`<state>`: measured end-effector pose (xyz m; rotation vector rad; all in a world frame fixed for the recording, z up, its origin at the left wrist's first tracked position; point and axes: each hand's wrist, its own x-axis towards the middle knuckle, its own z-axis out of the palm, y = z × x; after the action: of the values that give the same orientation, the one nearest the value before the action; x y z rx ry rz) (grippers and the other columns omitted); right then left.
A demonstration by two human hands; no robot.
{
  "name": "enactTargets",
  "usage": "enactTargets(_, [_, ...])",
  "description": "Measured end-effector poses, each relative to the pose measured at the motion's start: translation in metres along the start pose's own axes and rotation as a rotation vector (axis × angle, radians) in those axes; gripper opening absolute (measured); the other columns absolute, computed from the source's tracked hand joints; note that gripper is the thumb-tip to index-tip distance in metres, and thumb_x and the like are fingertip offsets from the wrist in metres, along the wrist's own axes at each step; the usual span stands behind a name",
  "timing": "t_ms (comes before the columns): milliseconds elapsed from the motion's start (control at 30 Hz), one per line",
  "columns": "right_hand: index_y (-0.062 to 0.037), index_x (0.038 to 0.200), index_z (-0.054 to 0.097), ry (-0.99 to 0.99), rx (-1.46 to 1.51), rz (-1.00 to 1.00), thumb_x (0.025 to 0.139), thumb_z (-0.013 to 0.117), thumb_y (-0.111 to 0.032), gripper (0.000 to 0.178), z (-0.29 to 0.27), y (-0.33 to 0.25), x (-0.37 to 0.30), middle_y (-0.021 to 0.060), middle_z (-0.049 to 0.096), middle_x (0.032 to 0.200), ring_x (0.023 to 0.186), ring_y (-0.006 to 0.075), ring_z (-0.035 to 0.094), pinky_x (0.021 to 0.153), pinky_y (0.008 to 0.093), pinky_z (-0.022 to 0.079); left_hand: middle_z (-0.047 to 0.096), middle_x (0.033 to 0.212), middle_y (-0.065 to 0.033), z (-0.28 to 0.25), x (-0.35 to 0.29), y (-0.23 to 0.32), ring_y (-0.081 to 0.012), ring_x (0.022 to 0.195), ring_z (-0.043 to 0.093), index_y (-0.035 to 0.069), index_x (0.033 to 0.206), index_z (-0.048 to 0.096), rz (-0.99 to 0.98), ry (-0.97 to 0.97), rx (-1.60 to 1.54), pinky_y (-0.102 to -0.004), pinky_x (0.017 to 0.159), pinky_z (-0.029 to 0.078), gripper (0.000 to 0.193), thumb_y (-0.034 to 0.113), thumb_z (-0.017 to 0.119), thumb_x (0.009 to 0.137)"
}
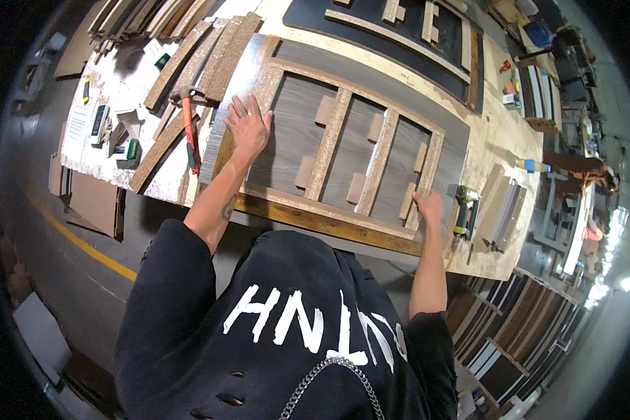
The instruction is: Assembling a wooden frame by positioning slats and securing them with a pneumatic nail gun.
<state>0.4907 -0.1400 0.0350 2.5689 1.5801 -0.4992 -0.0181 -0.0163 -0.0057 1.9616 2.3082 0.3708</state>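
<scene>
A ladder-like frame of pressed-wood strips (334,140) lies on a grey wood-grain panel (294,115) in front of me. Small wooden blocks (374,127) sit against its crossbars and right end. My left hand (248,131) rests with fingers spread on the frame's left end, beside a grey ribbed edge (220,129). At the near right corner, my right hand (429,208) has its fingers curled on the frame's end bar, close to a small block (407,201). A darker brown strip (322,222) runs along the frame's near side.
A hammer with an orange handle (188,126) lies left of the panel, near loose wood strips (224,66). To the right stands a yellow-green and black nail gun (462,211) beside more strips (500,210). Another framed dark panel (392,49) lies at the far side.
</scene>
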Motion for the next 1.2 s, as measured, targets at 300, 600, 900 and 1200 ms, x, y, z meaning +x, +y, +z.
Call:
enactTargets(300, [0.0045,0.1,0.069,-0.04,0.034,0.028,0.079,0.074,-0.046,0.055,-0.008,-0.009,-0.003,0.0282,0.068,0.105,0.101,0.0439,0.065,0.086,0.0497,0.051,0.018,0.154,-0.0387,-0.004,-0.003,0.009,-0.0568,0.14,0.023,-0.001,0.151,0.029,0.009,-0.084,0.043,-0.069,0.111,0.02,0.071,0.046,0.045,0.101])
enactTargets(600, [0.0035,0.103,0.069,-0.393,0.003,0.139,0.077,0.075,-0.046,0.057,-0.032,-0.009,0.027,0.0283,0.068,0.106,0.102,0.0425,0.065,0.087,0.0475,0.052,0.02,0.149,-0.0421,-0.001,0.009,0.012,-0.0592,0.136,0.024,-0.006,0.149,0.027,0.014,0.013,0.02,-0.0755,0.104,0.02,0.078,0.05,0.048,0.098])
enactTargets(900, [0.0046,0.088,0.071,-0.11,-0.056,-0.013,0.073,0.079,-0.044,0.051,-0.025,-0.028,0.031,0.0278,0.069,0.09,0.088,0.0439,0.068,0.078,0.047,0.054,0.023,0.153,-0.0353,0.012,0.014,0.004,-0.0545,0.139,0.027,0.002,0.151,0.031,-0.032,-0.029,0.115,-0.0703,0.107,0.024,0.071,0.05,0.046,0.1])
enactTargets(1200, [0.0039,0.098,0.07,-0.206,0.231,-0.01,0.079,0.074,-0.041,0.049,-0.05,0.018,0.034,0.0249,0.071,0.096,0.091,0.0385,0.069,0.08,0.0418,0.054,0.016,0.156,-0.0356,0.023,0.021,0.002,-0.058,0.14,0.021,0.007,0.155,0.023,-0.04,-0.046,0.155,-0.0728,0.107,0.021,0.074,0.054,0.042,0.1])
